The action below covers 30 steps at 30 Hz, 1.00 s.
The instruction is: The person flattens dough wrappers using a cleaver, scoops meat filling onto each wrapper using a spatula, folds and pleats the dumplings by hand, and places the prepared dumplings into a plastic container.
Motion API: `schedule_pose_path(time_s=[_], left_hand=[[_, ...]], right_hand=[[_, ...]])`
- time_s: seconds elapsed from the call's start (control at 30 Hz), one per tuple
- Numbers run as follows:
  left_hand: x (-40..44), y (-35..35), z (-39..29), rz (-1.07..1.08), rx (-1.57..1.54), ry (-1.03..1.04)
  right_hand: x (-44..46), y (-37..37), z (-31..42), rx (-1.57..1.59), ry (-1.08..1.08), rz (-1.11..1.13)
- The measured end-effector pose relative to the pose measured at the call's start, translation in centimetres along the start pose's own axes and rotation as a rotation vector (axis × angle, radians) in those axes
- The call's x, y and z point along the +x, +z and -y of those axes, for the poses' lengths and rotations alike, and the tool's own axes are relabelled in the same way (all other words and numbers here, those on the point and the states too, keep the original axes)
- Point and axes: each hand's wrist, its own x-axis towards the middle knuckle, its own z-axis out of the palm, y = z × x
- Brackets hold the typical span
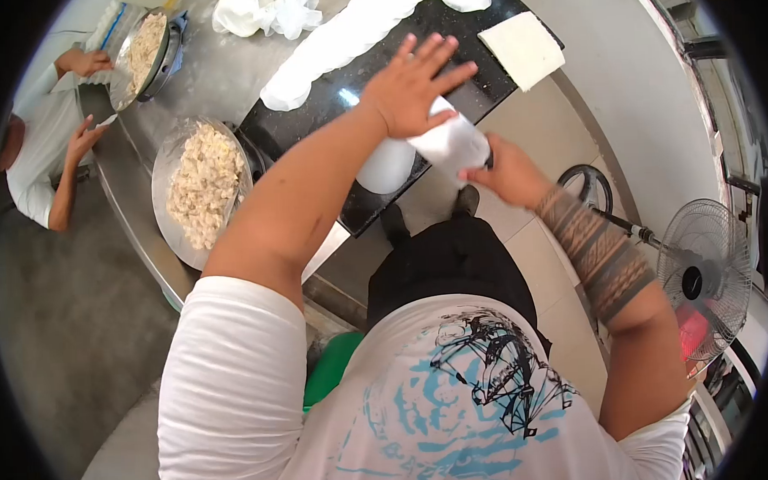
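Note:
My left hand (pixel 412 87) is open above the black countertop (pixel 312 124), fingers spread, its thumb at the upper end of a broad, flat white tool (pixel 453 144). My right hand (pixel 510 173) is closed around the tool's other end, where a small dark part shows. The tool is blurred, and I cannot tell its exact kind. Just left of it, a smooth rounded piece of white dough (pixel 386 167) lies near the counter's front edge. Beyond my left hand a long, thick roll of white dough (pixel 344 51) stretches across the counter.
A pale square sheet (pixel 523 51) lies at the counter's right corner. On the steel table (pixel 201 85) stand a bowl of chunky filling (pixel 203 187), a second bowl (pixel 145 58) and plastic bags (pixel 266 13). Another person's hands (pixel 84 136) are at the left. A fan (pixel 703 280) stands right.

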Motion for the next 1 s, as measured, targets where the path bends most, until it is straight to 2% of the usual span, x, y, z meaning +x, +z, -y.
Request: schedule_pose_path(time_s=[0.07, 0.1, 0.17, 0.23, 0.27, 0.3, 0.33, 0.4, 0.43, 0.53, 0.63, 0.7, 0.77, 0.83, 0.9, 0.97, 1.0], left_hand=[[0.0, -0.5, 0.9, -0.149, 0.014, -0.088], [0.0, -1.1, 0.9, -0.177, -0.012, -0.221], [-0.6, -2.3, 0.6, -0.224, -0.075, -0.485], [-1.8, -4.5, 0.3, 0.154, -0.348, -0.673], [-2.4, -5.6, -0.2, 0.347, -0.486, -0.761], [-3.1, -6.7, -1.4, 0.535, -0.529, -0.759], [-3.7, -7.8, -2.5, 0.724, -0.568, -0.751], [-7.4, -5.5, -3.3, 0.467, -0.417, -0.695], [-8.8, -5.1, -3.5, 0.311, -0.348, -0.694], [-10.9, -5.5, -3.8, 0.054, -0.627, -0.938], [-11.0, -5.6, -4.1, -0.065, -1.100, -1.190], [-10.9, -5.9, -4.9, -0.113, -1.195, -1.209], [-11.2, -6.9, -5.6, -0.162, -1.263, -1.206], [-11.4, -8.9, -6.4, -0.203, -1.305, -1.170], [-11.8, -12.0, -6.9, -0.206, -1.245, -1.132], [-12.4, -14.4, -6.4, -0.202, -1.203, -1.079], [-12.4, -15.2, -6.1, -0.209, -1.207, -1.066]], right_hand=[[1.7, -2.3, 2.0, -0.133, 0.040, 0.016], [2.2, -3.4, 3.3, -0.202, 0.056, 0.015], [0.1, -2.2, 2.5, -0.069, 0.068, -0.005], [-3.3, 1.4, -2.4, 0.040, 0.071, -0.021], [-6.0, 2.4, -2.2, 0.065, 0.045, -0.022], [-8.3, 3.1, -1.7, 0.091, 0.017, -0.026], [-9.7, 2.6, -0.5, 0.016, 0.083, 0.081], [-12.0, 0.7, 2.6, -0.132, 0.220, 0.281], [-12.1, 0.6, 2.0, -0.072, 0.181, 0.210], [-10.6, -0.1, -0.1, 0.044, 0.100, -0.002], [-6.0, 0.2, 3.1, 0.102, 0.395, -0.069], [-4.0, 4.9, 4.8, 0.225, 0.337, -0.110], [-3.6, 9.7, 7.3, 0.354, 0.374, -0.027], [-4.1, 13.0, 5.3, 0.217, 0.112, 0.039], [-5.6, 13.9, 4.5, 0.126, 0.121, 0.056], [-7.3, 12.8, 4.8, 0.041, 0.094, -0.037], [-8.0, 12.3, 4.2, 0.117, 0.118, -0.051]])
